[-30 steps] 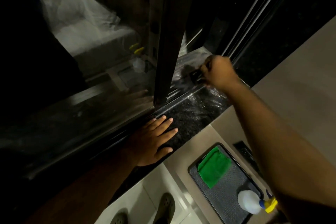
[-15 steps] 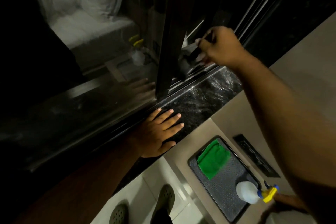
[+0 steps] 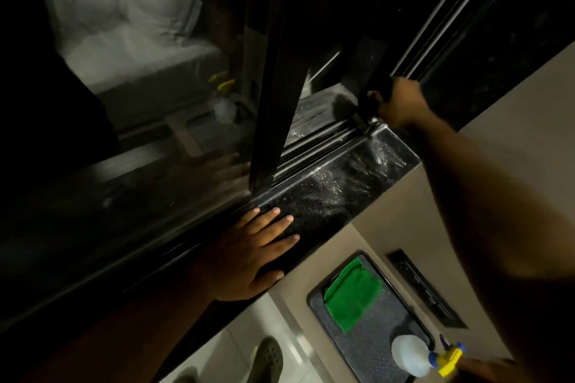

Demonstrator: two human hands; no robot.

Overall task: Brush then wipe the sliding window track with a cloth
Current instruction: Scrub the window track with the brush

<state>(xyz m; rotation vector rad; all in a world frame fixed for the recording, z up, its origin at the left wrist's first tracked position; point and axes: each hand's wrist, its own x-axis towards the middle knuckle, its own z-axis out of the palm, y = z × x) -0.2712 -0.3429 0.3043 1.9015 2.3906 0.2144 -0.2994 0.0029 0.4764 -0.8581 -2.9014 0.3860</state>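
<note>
The sliding window track (image 3: pixel 320 137) runs diagonally along a dark speckled stone sill (image 3: pixel 339 193). My right hand (image 3: pixel 399 106) is closed around a dark brush (image 3: pixel 362 116) at the track's far right end, by the frame corner; the brush is mostly hidden by my fingers and the dim light. My left hand (image 3: pixel 252 253) lies flat, fingers spread, on the sill's near part, just in front of the dark sash frame (image 3: pixel 273 78). A green cloth (image 3: pixel 353 294) lies folded on a dark tray (image 3: pixel 385 342) below the sill.
A white spray bottle (image 3: pixel 410 356) with a yellow and blue trigger lies on the tray's near end. A dark flat strip (image 3: pixel 424 288) lies on the beige surface to the tray's right. A grey shoe (image 3: pixel 269 359) shows on the pale tiled floor.
My right hand has slid with the brush along the track from near the sash frame out to the far right corner. My left hand has stayed flat on the sill.
</note>
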